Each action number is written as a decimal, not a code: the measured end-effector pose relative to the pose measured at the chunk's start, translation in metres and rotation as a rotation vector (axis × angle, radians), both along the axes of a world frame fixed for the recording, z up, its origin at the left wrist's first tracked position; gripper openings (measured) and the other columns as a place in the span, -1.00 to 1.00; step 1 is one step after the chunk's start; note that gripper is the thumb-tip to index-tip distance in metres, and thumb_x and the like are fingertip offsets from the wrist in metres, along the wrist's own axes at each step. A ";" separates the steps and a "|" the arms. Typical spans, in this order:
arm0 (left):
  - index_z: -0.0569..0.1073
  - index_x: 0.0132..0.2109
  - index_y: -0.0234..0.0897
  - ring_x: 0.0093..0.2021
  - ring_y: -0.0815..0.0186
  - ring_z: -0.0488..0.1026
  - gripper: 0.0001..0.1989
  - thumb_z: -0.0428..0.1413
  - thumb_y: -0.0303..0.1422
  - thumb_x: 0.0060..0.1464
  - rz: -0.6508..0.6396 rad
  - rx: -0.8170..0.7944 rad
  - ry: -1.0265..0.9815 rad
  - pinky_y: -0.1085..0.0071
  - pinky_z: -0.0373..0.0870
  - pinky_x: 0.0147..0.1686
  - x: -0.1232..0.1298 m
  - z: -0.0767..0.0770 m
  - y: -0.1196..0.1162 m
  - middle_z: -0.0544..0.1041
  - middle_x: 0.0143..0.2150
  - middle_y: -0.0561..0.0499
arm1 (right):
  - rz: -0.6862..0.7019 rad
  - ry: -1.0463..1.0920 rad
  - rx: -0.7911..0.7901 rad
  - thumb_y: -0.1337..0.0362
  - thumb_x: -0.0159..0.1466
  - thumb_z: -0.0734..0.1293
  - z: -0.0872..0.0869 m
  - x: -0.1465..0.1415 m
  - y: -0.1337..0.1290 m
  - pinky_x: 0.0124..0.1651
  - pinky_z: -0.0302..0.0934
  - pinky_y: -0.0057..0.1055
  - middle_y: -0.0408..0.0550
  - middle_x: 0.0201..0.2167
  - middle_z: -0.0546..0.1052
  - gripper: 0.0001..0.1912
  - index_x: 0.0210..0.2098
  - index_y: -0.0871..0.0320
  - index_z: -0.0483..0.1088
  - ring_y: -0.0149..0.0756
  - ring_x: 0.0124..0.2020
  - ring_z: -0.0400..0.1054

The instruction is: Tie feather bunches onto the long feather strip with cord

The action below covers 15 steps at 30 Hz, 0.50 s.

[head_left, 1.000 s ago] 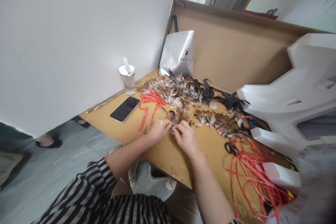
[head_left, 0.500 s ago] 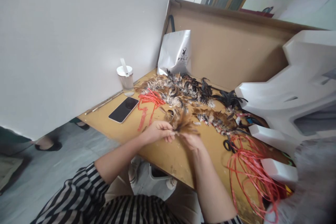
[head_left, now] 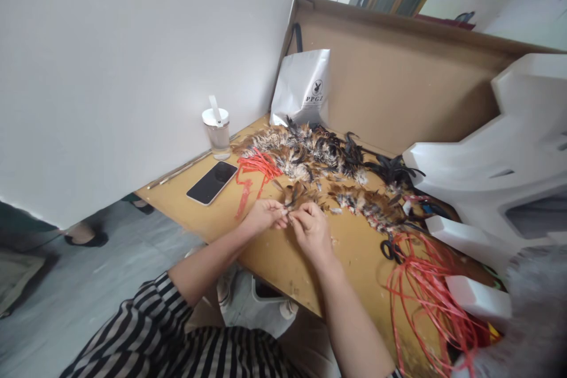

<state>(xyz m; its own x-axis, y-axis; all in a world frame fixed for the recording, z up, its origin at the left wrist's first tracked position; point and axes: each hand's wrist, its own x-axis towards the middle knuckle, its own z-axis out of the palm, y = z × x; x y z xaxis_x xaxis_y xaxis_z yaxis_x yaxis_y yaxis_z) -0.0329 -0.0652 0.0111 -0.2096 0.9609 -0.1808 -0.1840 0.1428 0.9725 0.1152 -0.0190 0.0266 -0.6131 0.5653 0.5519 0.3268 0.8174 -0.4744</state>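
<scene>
My left hand [head_left: 268, 215] is closed in a pinch at the base of some brown feathers, mostly covered by the fingers. Right beside it, my right hand [head_left: 312, 229] has thumb and fingers pressed together at the same spot; what they pinch is too small to make out. Just behind the fingertips are brown feathers [head_left: 299, 194]; I cannot tell how many of these are held. A large heap of brown, black and whitish feathers [head_left: 305, 147] lies farther back. To the right runs a row of feather bunches [head_left: 367, 205], with red bits at their lower ends.
Left of the heap lie red strips [head_left: 259, 164], a phone [head_left: 211, 183] and a lidded cup [head_left: 217, 133]. Black-handled scissors [head_left: 390, 250] and a tangle of red plastic strands [head_left: 420, 283] are at right, near white foam [head_left: 478, 130]. A silver bag [head_left: 301, 85] stands behind on the wooden table [head_left: 266, 254].
My right hand has risen and turned inward, bringing its fingertips to my left hand's. The feather fan between the hands no longer spreads over the right hand. The view has shifted slightly.
</scene>
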 end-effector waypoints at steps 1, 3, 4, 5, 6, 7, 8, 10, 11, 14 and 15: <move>0.40 -0.45 -0.42 -0.62 0.48 0.37 -0.77 0.18 -0.29 -0.17 -0.024 -0.017 0.046 0.56 0.30 -0.58 -0.002 -0.001 0.000 0.47 -0.56 -0.01 | 0.005 -0.043 0.051 0.32 0.19 0.19 0.001 0.000 -0.001 -0.21 0.10 -0.31 -0.01 -0.35 0.33 -0.81 -0.39 0.12 0.45 -0.28 -0.29 0.19; 0.39 -0.47 -0.40 -0.63 0.47 0.37 -0.82 0.14 -0.32 -0.13 -0.101 -0.056 0.158 0.56 0.30 -0.60 -0.007 -0.004 -0.001 0.46 -0.58 0.01 | 0.039 -0.111 0.117 0.32 0.19 0.20 0.003 -0.001 -0.003 -0.14 0.08 -0.27 0.01 -0.27 0.34 -0.82 -0.39 0.11 0.45 -0.24 -0.21 0.17; 0.38 -0.48 -0.39 -0.63 0.47 0.37 -0.83 0.12 -0.34 -0.10 -0.155 -0.075 0.216 0.56 0.29 -0.61 -0.009 -0.004 -0.002 0.44 -0.60 0.02 | 0.064 -0.127 0.125 0.32 0.18 0.20 0.004 -0.001 -0.003 -0.11 0.06 -0.24 0.02 -0.23 0.35 -0.83 -0.39 0.11 0.44 -0.22 -0.17 0.16; 0.38 -0.50 -0.39 -0.64 0.46 0.37 -0.83 0.10 -0.35 -0.09 -0.217 -0.091 0.269 0.56 0.29 -0.62 -0.011 -0.004 -0.003 0.43 -0.62 0.03 | 0.094 -0.130 0.113 0.32 0.18 0.21 0.004 -0.001 -0.002 -0.09 0.05 -0.23 0.02 -0.21 0.35 -0.83 -0.40 0.11 0.44 -0.20 -0.14 0.16; 0.38 -0.51 -0.38 -0.64 0.45 0.37 -0.83 0.09 -0.35 -0.08 -0.288 -0.104 0.312 0.56 0.29 -0.62 -0.013 -0.003 -0.004 0.42 -0.63 0.04 | 0.127 -0.120 0.078 0.32 0.17 0.22 0.004 -0.002 -0.002 -0.07 0.04 -0.22 0.01 -0.21 0.35 -0.85 -0.41 0.11 0.44 -0.20 -0.13 0.16; 0.38 -0.52 -0.37 -0.64 0.44 0.37 -0.83 0.09 -0.35 -0.08 -0.369 -0.113 0.337 0.55 0.30 -0.62 -0.015 -0.001 -0.006 0.42 -0.64 0.04 | 0.163 -0.097 0.018 0.32 0.17 0.23 0.004 -0.002 -0.001 -0.07 0.05 -0.22 0.00 -0.23 0.37 -0.86 -0.43 0.12 0.43 -0.21 -0.13 0.17; 0.38 -0.51 -0.37 -0.64 0.43 0.38 -0.84 0.10 -0.34 -0.09 -0.457 -0.118 0.343 0.54 0.31 -0.62 -0.017 0.002 -0.008 0.43 -0.63 0.03 | 0.205 -0.065 -0.070 0.31 0.16 0.25 0.004 -0.002 0.001 -0.08 0.07 -0.23 -0.01 -0.26 0.38 -0.88 -0.45 0.13 0.42 -0.23 -0.15 0.20; 0.41 -0.48 -0.36 -0.63 0.42 0.39 -0.84 0.13 -0.32 -0.11 -0.641 -0.117 0.295 0.52 0.32 -0.61 -0.019 0.011 -0.013 0.46 -0.60 0.01 | 0.321 -0.011 -0.320 0.27 0.13 0.29 0.003 -0.001 0.004 -0.14 0.13 -0.29 -0.03 -0.33 0.40 -0.89 -0.49 0.16 0.40 -0.29 -0.25 0.26; 0.42 -0.46 -0.36 -0.62 0.42 0.39 -0.83 0.14 -0.31 -0.12 -0.728 -0.109 0.248 0.52 0.33 -0.59 -0.020 0.016 -0.015 0.48 -0.57 -0.01 | 0.382 0.014 -0.465 0.24 0.11 0.31 0.002 0.000 0.006 -0.19 0.17 -0.32 -0.05 -0.35 0.41 -0.87 -0.50 0.17 0.39 -0.32 -0.30 0.29; 0.46 -0.41 -0.37 -0.61 0.44 0.39 -0.79 0.19 -0.28 -0.16 -0.788 -0.093 0.043 0.56 0.31 -0.59 -0.016 0.024 -0.021 0.50 -0.53 -0.02 | 0.448 0.089 -0.758 0.11 0.07 0.32 -0.002 0.003 0.010 -0.34 0.21 -0.38 -0.07 -0.42 0.44 -0.75 -0.52 0.20 0.37 -0.36 -0.42 0.33; 0.46 -0.43 -0.38 -0.62 0.46 0.39 -0.78 0.20 -0.28 -0.18 -0.750 -0.082 -0.026 0.58 0.29 -0.61 -0.014 0.023 -0.023 0.49 -0.54 -0.02 | 0.402 0.129 -0.773 0.06 0.06 0.32 -0.005 0.004 0.011 -0.36 0.21 -0.38 -0.07 -0.44 0.44 -0.70 -0.53 0.21 0.37 -0.35 -0.44 0.34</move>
